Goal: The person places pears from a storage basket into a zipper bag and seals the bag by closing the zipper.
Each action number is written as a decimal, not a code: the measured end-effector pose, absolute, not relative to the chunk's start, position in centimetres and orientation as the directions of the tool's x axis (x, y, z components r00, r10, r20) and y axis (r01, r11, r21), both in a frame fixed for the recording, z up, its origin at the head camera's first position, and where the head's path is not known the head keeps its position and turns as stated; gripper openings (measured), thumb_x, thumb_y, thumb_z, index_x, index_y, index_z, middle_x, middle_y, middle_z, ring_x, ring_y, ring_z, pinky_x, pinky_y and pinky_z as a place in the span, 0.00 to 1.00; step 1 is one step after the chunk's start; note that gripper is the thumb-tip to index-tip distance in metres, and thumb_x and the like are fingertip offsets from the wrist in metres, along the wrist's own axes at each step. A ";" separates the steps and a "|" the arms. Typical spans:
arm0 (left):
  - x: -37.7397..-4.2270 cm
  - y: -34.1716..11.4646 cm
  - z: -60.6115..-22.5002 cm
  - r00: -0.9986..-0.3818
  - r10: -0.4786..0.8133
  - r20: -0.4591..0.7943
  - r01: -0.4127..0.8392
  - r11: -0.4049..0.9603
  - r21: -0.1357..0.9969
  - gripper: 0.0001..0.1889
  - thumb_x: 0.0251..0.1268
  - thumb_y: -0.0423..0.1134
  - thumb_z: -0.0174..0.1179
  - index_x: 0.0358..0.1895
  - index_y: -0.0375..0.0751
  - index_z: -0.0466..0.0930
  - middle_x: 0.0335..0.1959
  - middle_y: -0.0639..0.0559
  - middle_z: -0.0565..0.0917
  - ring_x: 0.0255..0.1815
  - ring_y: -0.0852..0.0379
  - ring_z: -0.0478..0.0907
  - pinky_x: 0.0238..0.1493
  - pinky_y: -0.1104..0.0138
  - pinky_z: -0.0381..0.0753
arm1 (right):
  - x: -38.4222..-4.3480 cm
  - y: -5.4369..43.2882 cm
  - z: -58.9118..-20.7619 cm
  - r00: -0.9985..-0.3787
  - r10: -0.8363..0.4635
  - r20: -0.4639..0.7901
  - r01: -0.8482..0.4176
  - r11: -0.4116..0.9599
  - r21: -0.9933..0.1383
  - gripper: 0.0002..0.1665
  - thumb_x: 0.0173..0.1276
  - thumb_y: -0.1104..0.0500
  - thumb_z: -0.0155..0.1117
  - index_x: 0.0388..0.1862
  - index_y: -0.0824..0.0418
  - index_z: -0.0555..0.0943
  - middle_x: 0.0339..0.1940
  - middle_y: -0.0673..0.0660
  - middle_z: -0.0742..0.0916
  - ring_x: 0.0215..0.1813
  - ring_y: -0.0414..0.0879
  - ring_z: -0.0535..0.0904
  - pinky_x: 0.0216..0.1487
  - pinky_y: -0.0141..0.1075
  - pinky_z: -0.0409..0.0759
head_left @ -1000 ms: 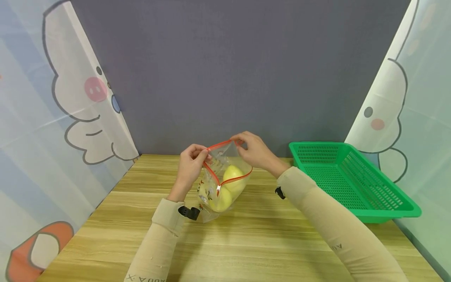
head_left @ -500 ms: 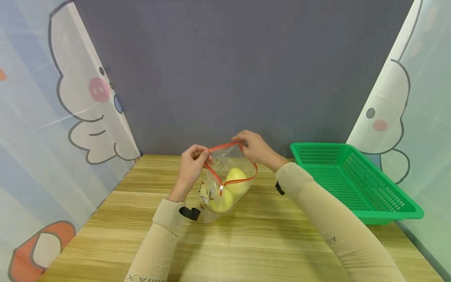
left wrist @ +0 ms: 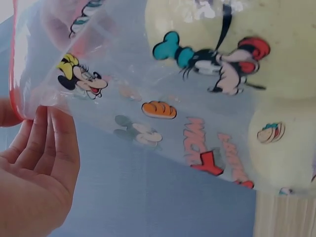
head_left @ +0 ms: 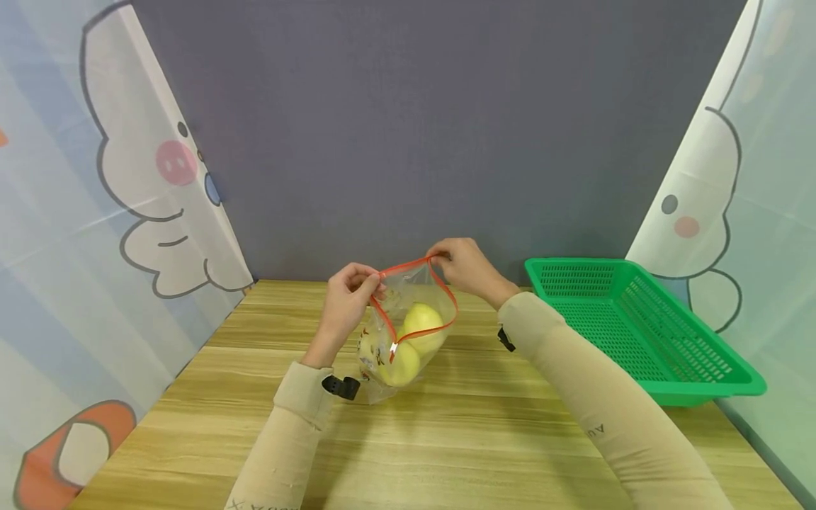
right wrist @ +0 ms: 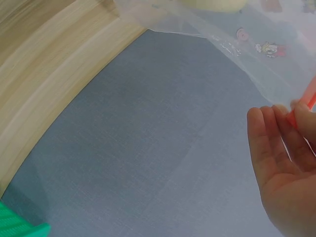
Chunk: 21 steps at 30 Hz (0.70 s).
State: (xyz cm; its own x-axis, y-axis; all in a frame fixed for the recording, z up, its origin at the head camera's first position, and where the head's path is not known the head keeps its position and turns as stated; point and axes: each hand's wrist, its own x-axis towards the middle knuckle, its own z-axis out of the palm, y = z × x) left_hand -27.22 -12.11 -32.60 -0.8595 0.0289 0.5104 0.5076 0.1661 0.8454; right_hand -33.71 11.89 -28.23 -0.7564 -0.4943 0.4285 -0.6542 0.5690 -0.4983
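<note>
A clear zip bag with a red zip edge and cartoon prints leans on the wooden table, its mouth spread apart. Inside lie pale yellow-green round fruits, at least two, kind unclear through the film. A white slider sits at the near point of the zip. My left hand pinches the left end of the mouth between thumb and fingers; the left wrist view shows this hand at the red edge. At the far right corner, my right hand pinches the zip edge, seen too in the right wrist view.
A green perforated plastic basket stands on the right of the wooden table. Behind the table rises a grey wall panel. Printed cartoon curtains hang at both sides.
My right hand shifts slightly rightward along the rim. The bag's mouth sways a little right, then back left, with the slider moving along. My left hand keeps nearly the same place.
</note>
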 end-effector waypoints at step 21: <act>-23.1 -11.0 -31.4 -0.772 0.172 0.612 0.538 0.688 0.487 0.16 0.67 0.48 0.69 0.36 0.37 0.80 0.24 0.52 0.76 0.23 0.57 0.72 0.27 0.64 0.75 | -33.5 11.6 -28.0 -0.809 -0.436 0.395 -0.588 0.587 -0.556 0.12 0.79 0.63 0.58 0.52 0.64 0.86 0.47 0.60 0.89 0.41 0.51 0.84 0.38 0.41 0.82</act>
